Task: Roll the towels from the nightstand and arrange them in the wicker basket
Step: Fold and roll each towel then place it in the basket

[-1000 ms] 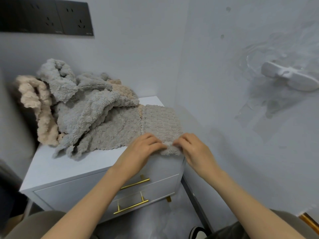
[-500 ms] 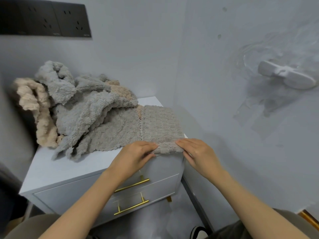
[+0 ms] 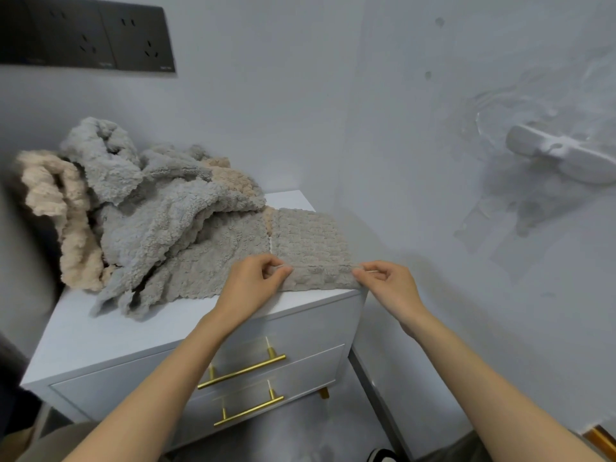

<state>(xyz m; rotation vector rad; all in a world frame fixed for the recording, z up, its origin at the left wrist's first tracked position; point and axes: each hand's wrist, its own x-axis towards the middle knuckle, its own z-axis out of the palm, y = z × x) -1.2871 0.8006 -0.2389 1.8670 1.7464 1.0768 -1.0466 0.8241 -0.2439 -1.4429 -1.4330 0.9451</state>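
Note:
A taupe waffle towel (image 3: 310, 243) lies spread flat at the right front of the white nightstand (image 3: 110, 331). My left hand (image 3: 256, 283) pinches its near edge at the middle, and my right hand (image 3: 386, 281) pinches the near right corner. The edge is lifted a little and starts to curl. Behind and to the left sits a heap of towels: a grey fluffy one (image 3: 153, 208), a beige one (image 3: 63, 208) at the far left, and another beige piece (image 3: 230, 176) at the back. No wicker basket is in view.
The nightstand stands in a corner, with walls behind and to the right. It has two drawers with gold bar handles (image 3: 241, 371). Black wall sockets (image 3: 86, 38) sit above left. A white fixture (image 3: 563, 155) sticks out from the right wall. A dark shape fills the left edge.
Both hands went from lying flat on the towel's near edge to pinching it with fingertips. The edge now rises slightly off the nightstand.

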